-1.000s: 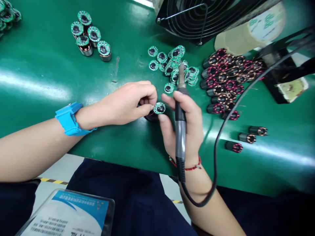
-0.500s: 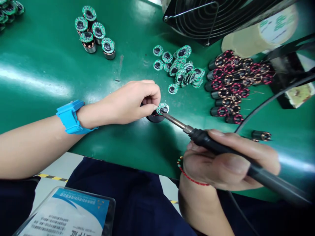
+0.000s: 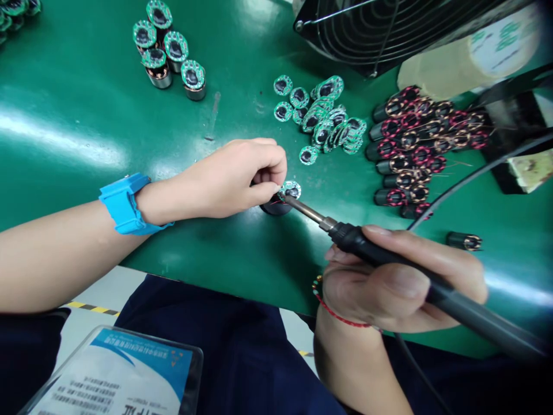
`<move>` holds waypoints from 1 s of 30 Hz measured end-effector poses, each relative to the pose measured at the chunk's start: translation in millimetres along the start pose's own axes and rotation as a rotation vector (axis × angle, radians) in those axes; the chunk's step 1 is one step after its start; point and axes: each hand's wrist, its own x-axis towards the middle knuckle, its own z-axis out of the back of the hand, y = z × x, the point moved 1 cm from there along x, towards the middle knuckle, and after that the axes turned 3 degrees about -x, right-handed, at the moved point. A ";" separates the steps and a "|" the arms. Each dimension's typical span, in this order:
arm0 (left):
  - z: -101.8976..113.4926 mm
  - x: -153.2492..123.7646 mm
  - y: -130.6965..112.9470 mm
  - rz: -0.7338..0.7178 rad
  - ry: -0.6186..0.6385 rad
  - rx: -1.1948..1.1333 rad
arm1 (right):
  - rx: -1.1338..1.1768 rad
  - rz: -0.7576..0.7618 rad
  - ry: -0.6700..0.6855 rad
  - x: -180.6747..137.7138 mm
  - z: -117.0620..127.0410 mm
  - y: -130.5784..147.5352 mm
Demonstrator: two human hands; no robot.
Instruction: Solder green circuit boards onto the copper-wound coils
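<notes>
One head view, down onto a glossy green worktable [image 3: 86, 98], with pale floor [image 3: 110, 288] and yellow-and-black tape [image 3: 97, 308] past its near edge. Shows a black fan [image 3: 345, 37] at the top, a yellowish labelled bottle [image 3: 436, 72] beside it, and a black sponge stand [image 3: 506, 173] at far right. Carries a heap of loose round circuit boards [image 3: 323, 120], wire-wound motor cores [image 3: 409, 139] packed to their right, and five board-topped motors [image 3: 175, 47] at upper left.

Places the worked circuit board [image 3: 295, 188] just right of the left hand [image 3: 242, 176], by a round black base [image 3: 275, 207]. Closes thumb and forefinger in a pinch at the board's left edge; on what exactly, too small to say. Grasps a soldering iron [image 3: 356, 241] by its black handle in the right hand [image 3: 384, 291], tip at the board's lower left, near the pinch.

Compared with one second earlier, no longer points the iron up the table; now slants it leftward to the board. Closely matches the half-second-earlier pose, left pinch included.
</notes>
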 end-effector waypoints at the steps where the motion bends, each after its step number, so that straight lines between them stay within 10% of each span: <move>1: -0.2 0.0 0.0 0.001 0.000 -0.003 | 0.007 0.002 0.002 -0.3 0.1 -0.3; 16: 0.1 -0.4 1.1 -0.010 0.001 -0.005 | -0.061 0.137 -0.145 -2.6 -2.0 -11.6; 25: 0.3 -0.6 0.3 -0.010 0.021 -0.019 | -0.148 -0.124 0.491 -2.8 -15.0 -2.2; 30: 1.0 -1.8 3.2 -0.061 0.058 0.031 | -0.153 -0.151 0.579 -1.2 -17.2 -7.7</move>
